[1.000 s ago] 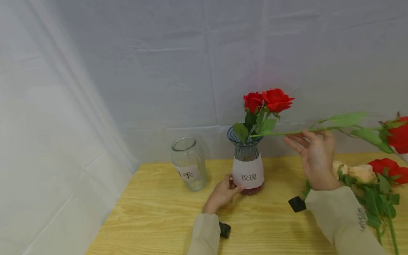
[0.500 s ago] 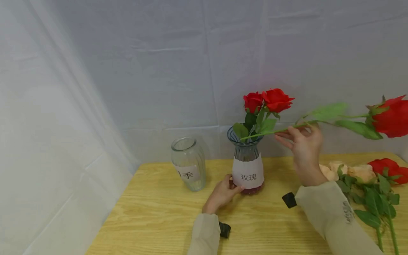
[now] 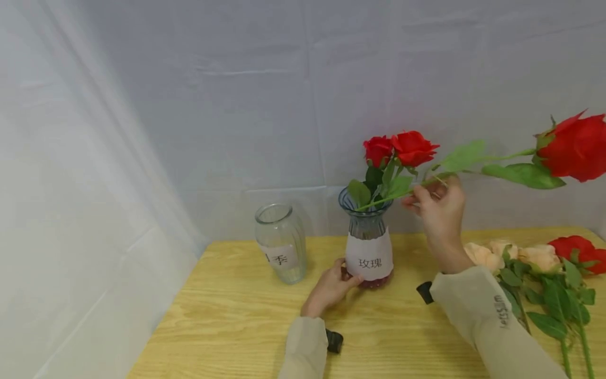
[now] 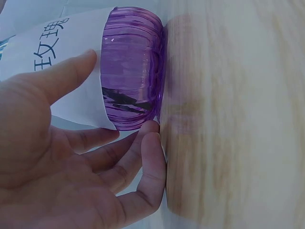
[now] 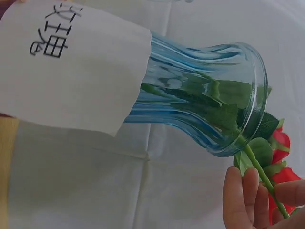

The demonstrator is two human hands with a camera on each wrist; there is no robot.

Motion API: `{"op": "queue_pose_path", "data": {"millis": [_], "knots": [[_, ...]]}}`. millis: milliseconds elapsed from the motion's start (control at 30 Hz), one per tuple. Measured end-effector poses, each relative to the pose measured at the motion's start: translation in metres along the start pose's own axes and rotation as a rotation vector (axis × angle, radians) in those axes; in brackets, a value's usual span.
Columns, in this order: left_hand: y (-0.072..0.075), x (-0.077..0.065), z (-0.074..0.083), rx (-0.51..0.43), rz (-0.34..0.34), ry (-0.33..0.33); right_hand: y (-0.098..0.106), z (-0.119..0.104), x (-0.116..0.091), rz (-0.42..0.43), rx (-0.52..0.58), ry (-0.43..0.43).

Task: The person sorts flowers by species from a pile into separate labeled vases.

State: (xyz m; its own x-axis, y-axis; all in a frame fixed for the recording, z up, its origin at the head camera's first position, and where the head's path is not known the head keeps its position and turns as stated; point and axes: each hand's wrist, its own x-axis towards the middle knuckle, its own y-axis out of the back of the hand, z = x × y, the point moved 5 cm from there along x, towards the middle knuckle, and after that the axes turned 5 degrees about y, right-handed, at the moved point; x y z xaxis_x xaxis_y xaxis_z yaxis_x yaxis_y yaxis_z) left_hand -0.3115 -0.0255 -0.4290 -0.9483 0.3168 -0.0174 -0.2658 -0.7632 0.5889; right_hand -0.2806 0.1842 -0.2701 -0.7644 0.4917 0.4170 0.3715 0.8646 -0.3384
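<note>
A labelled glass vase (image 3: 367,226) stands upright on the table, bluish at the neck and purple at the base (image 4: 131,62). Low on its side, my left hand (image 3: 330,288) holds it, thumb on the white paper label (image 3: 369,259) and fingers around the back. My right hand (image 3: 440,216) pinches the green stem (image 5: 261,171) of a long red rose (image 3: 570,150) between thumb and fingers. The rose leans far to the right, its lower stem end at the vase's mouth. Two red roses (image 3: 414,149) stand in the vase, their leaves partly behind that stem.
A clear ribbed glass vase (image 3: 279,237) with a partly visible paper label stands to the left. On the right of the wooden table (image 3: 236,326) lie several cream roses (image 3: 539,258) and a red rose (image 3: 575,250). White sheeting (image 3: 246,116) hangs behind.
My right hand has moved left and slightly up with the rose, bringing the stem end lower into the vase's mouth and raising the bloom. The left hand stays on the vase.
</note>
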Motion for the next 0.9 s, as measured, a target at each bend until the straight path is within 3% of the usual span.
{"op": "queue_pose_path", "data": {"millis": [233, 533, 700, 900], "knots": [[0.001, -0.001, 0.001, 0.016, 0.006, -0.015, -0.009, -0.004, 0.002, -0.066, -0.275, 0.102], [0.001, -0.002, 0.002, 0.004, 0.005, -0.012, -0.015, 0.002, 0.007, -0.214, -0.463, 0.061], [0.001, -0.002, 0.002, 0.003, 0.003, -0.012, -0.009, 0.008, 0.007, -0.244, -0.402, 0.041], [0.000, -0.002, 0.001, 0.003, 0.000, -0.007, 0.002, 0.015, 0.002, -0.200, -0.180, -0.031]]}}
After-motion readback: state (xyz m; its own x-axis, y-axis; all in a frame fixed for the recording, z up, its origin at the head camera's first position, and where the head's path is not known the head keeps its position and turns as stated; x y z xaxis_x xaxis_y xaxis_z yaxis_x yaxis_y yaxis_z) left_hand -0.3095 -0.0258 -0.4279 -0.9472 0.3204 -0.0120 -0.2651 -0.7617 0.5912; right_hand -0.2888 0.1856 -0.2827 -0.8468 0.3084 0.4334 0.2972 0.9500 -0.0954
